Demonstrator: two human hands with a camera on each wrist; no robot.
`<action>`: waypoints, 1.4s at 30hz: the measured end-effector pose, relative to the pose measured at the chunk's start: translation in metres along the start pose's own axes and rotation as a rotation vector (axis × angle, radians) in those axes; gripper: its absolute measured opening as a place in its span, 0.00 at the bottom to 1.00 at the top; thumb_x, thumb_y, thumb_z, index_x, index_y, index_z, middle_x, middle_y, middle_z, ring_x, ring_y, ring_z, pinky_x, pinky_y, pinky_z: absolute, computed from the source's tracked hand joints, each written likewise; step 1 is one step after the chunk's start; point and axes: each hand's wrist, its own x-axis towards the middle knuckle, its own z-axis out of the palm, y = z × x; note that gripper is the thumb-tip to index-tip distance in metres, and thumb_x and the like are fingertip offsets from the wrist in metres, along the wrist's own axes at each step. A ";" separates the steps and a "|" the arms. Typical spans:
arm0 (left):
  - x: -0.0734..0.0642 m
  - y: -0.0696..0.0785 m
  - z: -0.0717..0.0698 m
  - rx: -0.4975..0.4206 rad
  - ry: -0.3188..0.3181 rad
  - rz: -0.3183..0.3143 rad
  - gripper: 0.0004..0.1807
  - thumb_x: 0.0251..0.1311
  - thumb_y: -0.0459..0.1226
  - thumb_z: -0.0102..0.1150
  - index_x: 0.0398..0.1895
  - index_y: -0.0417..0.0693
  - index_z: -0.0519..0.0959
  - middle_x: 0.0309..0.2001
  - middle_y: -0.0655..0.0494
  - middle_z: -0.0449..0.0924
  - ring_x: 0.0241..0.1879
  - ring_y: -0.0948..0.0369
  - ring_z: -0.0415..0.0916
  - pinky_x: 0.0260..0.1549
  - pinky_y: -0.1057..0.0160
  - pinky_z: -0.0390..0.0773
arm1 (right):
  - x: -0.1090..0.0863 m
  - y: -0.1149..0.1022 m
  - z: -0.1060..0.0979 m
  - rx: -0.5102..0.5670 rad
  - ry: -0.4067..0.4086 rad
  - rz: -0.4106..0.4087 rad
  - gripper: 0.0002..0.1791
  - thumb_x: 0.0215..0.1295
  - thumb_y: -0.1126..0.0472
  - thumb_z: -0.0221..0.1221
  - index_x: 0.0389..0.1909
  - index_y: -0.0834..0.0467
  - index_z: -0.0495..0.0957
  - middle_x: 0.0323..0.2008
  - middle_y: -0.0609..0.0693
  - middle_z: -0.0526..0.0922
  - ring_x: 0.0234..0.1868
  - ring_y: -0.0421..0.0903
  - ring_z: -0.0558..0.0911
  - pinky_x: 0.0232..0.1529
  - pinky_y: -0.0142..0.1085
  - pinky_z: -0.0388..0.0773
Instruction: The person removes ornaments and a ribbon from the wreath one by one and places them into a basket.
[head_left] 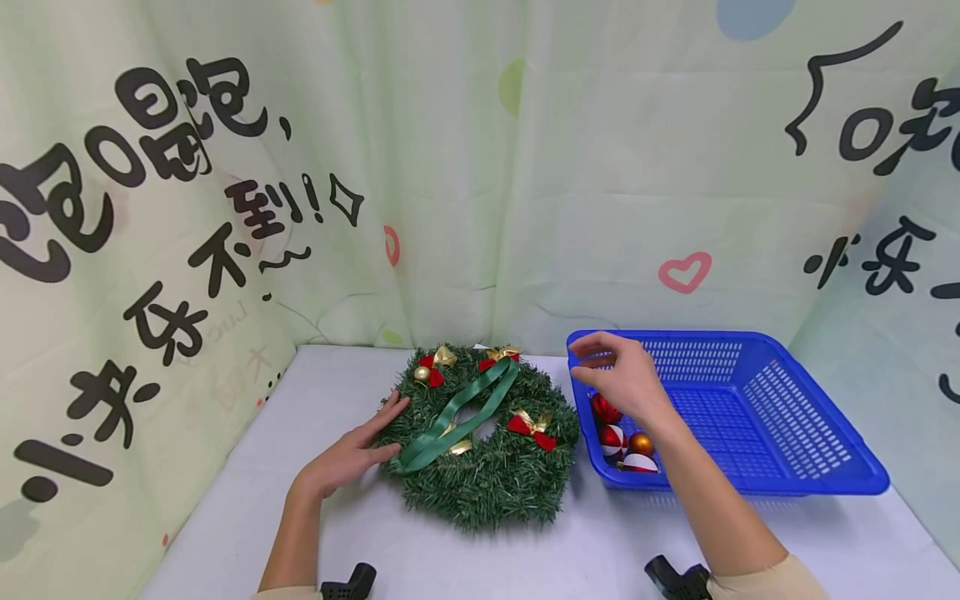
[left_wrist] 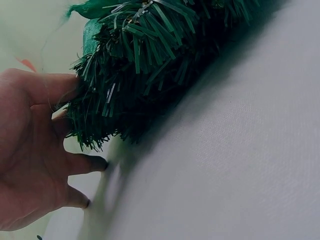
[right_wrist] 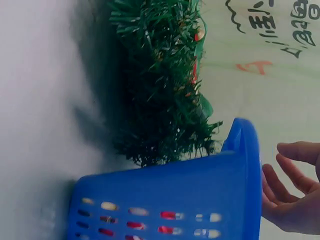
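Observation:
A green wreath point(head_left: 495, 500) lies on the table, trimmed with red and gold bows point(head_left: 534, 429), a small gold ball point(head_left: 422, 374) and a loop of green ribbon point(head_left: 480, 404). At its left edge my left hand point(head_left: 347, 458) touches the needles, fingers spread; the left wrist view shows the thumb against the wreath point(left_wrist: 145, 65). Over the left rim of a blue plastic basket point(head_left: 780, 400), my right hand point(head_left: 626, 379) hovers with bent fingers and nothing between them. Beneath it in the basket are a red ornament point(head_left: 604, 409), red-and-white balls point(head_left: 612, 440) and an orange ball point(head_left: 641, 443).
The basket stands close by the wreath's right side, its slotted wall point(right_wrist: 165, 195) rising beside the needles in the right wrist view. A white cloth point(head_left: 450, 562) covers the table. Pale green curtains point(head_left: 465, 167) with black lettering hang behind and at both sides.

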 end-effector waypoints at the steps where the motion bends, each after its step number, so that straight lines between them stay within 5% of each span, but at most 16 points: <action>1: 0.000 0.000 0.000 -0.004 -0.002 0.004 0.41 0.77 0.43 0.56 0.86 0.65 0.48 0.86 0.63 0.31 0.84 0.46 0.26 0.77 0.29 0.39 | 0.000 -0.002 0.002 0.011 -0.003 0.001 0.18 0.70 0.61 0.66 0.59 0.58 0.82 0.58 0.60 0.84 0.57 0.57 0.85 0.49 0.45 0.85; 10: 0.002 -0.003 0.001 -0.008 0.000 -0.003 0.40 0.77 0.43 0.56 0.85 0.67 0.49 0.86 0.64 0.31 0.84 0.47 0.27 0.77 0.29 0.39 | 0.009 -0.015 0.020 0.105 -0.062 0.015 0.18 0.70 0.62 0.66 0.59 0.57 0.83 0.58 0.57 0.85 0.57 0.56 0.85 0.59 0.53 0.81; 34: 0.003 0.000 -0.002 0.014 0.005 0.007 0.40 0.77 0.42 0.56 0.85 0.68 0.50 0.86 0.64 0.32 0.84 0.45 0.29 0.76 0.29 0.39 | 0.033 -0.031 0.056 0.243 -0.189 0.020 0.20 0.68 0.66 0.65 0.60 0.62 0.81 0.61 0.64 0.82 0.60 0.58 0.83 0.60 0.52 0.81; 42: 0.002 -0.003 -0.001 0.004 -0.002 0.007 0.40 0.77 0.42 0.56 0.85 0.69 0.49 0.86 0.64 0.31 0.84 0.45 0.28 0.76 0.28 0.39 | 0.041 -0.037 0.065 0.275 -0.213 0.041 0.20 0.66 0.65 0.66 0.59 0.59 0.82 0.59 0.59 0.83 0.59 0.56 0.83 0.59 0.51 0.82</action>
